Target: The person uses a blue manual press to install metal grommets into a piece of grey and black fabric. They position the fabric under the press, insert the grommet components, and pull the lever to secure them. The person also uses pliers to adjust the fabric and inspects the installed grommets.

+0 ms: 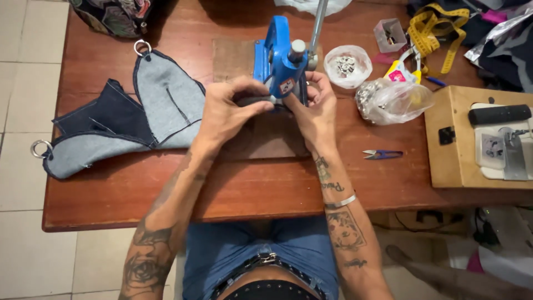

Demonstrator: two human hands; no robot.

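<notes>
Two hands meet at the blue hand press (279,55) on our wooden surface (111,194).
From the head view, our left hand (227,111) and right hand (313,108) each close fingers on a dark strip (256,101) at the press base; grey denim pieces (166,105) lie left of the press.

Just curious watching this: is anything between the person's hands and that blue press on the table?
Nothing visible. The left hand and the right hand are both already at the base of the blue press, fingers pinching a dark strip there. The grey denim pieces lie off to one side.
</notes>
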